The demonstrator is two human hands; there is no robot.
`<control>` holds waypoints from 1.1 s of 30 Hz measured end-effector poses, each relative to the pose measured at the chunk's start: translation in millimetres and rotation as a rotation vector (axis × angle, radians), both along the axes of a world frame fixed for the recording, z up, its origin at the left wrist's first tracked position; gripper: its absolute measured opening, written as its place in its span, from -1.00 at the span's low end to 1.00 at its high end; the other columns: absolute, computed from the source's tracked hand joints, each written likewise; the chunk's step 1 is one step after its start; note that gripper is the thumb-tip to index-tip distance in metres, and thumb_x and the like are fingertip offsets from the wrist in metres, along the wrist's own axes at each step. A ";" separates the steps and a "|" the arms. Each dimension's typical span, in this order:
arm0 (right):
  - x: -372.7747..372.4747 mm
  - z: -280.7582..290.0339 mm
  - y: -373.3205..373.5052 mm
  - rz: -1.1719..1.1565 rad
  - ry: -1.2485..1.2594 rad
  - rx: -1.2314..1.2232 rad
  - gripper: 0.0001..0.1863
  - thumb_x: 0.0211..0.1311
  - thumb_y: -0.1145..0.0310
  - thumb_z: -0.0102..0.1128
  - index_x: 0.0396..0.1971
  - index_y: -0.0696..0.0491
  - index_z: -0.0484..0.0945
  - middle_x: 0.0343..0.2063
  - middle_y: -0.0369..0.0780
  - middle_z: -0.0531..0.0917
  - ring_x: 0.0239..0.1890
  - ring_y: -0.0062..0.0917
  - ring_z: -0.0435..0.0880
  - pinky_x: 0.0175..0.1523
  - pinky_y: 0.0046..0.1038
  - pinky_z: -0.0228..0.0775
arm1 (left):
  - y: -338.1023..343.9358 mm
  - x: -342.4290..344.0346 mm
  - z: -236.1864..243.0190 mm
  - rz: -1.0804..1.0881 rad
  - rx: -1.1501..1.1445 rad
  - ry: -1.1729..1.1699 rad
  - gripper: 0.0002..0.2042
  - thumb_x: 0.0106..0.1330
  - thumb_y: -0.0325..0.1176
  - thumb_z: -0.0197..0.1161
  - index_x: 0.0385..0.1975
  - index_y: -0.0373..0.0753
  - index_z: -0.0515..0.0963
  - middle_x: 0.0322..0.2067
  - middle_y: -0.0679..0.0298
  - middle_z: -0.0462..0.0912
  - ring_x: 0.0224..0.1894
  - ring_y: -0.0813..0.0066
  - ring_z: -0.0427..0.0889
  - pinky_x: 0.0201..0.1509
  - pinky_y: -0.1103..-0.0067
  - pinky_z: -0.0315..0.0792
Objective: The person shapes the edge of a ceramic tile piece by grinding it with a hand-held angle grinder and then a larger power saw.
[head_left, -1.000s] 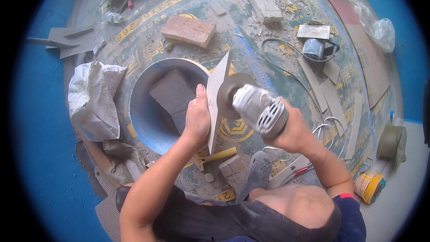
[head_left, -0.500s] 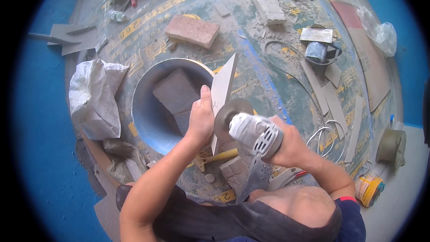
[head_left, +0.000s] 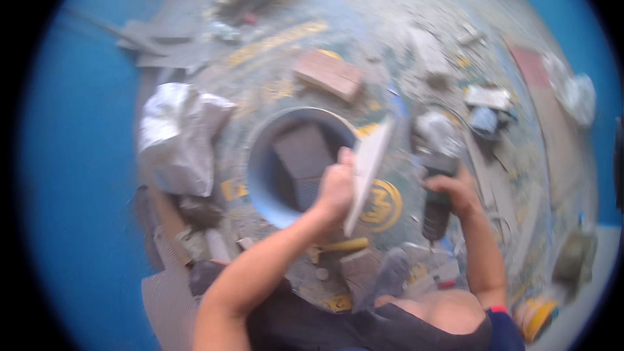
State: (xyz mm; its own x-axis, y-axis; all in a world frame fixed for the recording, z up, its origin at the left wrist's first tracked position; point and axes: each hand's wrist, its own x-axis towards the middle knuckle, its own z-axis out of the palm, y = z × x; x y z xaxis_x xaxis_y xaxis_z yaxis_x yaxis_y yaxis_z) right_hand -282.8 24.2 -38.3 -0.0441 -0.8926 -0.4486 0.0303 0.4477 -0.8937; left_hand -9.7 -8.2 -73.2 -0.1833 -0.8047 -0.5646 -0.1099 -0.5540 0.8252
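My left hand is closed on the edge of a thin, pale tile strip, held upright at a slant. To its right, my right hand grips the dark body of an angle grinder, whose light head points away from me. The grinder stands apart from the tile; motion blur hides its disc. Beside my left hand is a wide, round blue tub with grey blocks inside.
A reddish brick lies beyond the tub, and a white sack stands to its left. A yellow-handled tool lies close to me. Tile strips and a cable lie at the right, near a small dark container. Rubble covers the far floor.
The grinder has moved off the tile to the right, its head turning to point away from me. My left hand still holds the tile. The whole view has shifted and blurred.
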 end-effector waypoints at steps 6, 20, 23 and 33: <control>-45.9 -35.3 95.3 -0.289 -0.215 0.091 -0.35 -0.21 0.34 0.32 0.03 0.23 0.52 -0.26 -0.10 0.67 -0.33 -0.33 0.72 -0.20 -0.35 0.65 | -35.4 55.9 75.6 -0.057 -0.315 -0.143 -0.26 0.62 0.26 -0.24 -0.46 -0.32 0.61 -0.53 0.18 0.57 -0.43 0.37 0.49 -0.20 0.38 0.42; -6.8 -13.9 113.4 -0.256 -0.103 0.137 -0.38 -0.23 0.25 0.31 -0.04 0.20 0.54 -0.26 -0.11 0.64 -0.28 -0.32 0.70 -0.16 -0.38 0.60 | 150.2 292.4 -109.5 0.363 -0.170 -0.532 -0.54 0.63 -0.05 0.02 -0.09 -0.42 0.62 -0.27 0.16 0.72 -0.20 0.43 0.60 0.00 0.40 0.48; 0.0 1.3 109.1 -0.246 -0.053 0.131 -0.37 -0.23 0.24 0.31 -0.04 0.20 0.54 -0.26 -0.11 0.65 -0.28 -0.32 0.71 -0.16 -0.37 0.61 | 145.0 266.3 -154.1 0.287 -0.014 -0.294 -0.58 0.61 -0.10 0.05 -0.17 -0.41 0.62 -0.31 0.19 0.72 -0.18 0.39 0.66 -0.04 0.37 0.51; 10.8 -2.9 119.8 -0.280 -0.056 0.146 -0.36 -0.24 0.23 0.33 -0.04 0.20 0.54 -0.26 -0.12 0.65 -0.28 -0.34 0.70 -0.17 -0.38 0.61 | 135.0 283.3 -87.1 0.158 -0.010 -0.567 -0.70 0.46 -0.22 0.25 -0.14 -0.39 0.66 -0.35 0.05 0.75 -0.33 0.27 0.77 -0.15 0.38 0.59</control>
State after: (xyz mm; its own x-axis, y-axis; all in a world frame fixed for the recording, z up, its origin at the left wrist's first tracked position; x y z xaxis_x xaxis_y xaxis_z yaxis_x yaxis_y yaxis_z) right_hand -272.0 144.0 -41.2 -0.2500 -0.7756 -0.5796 0.2178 0.5382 -0.8141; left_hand 273.6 126.8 -160.3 0.2678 -0.8033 -0.5320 -0.4527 -0.5923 0.6665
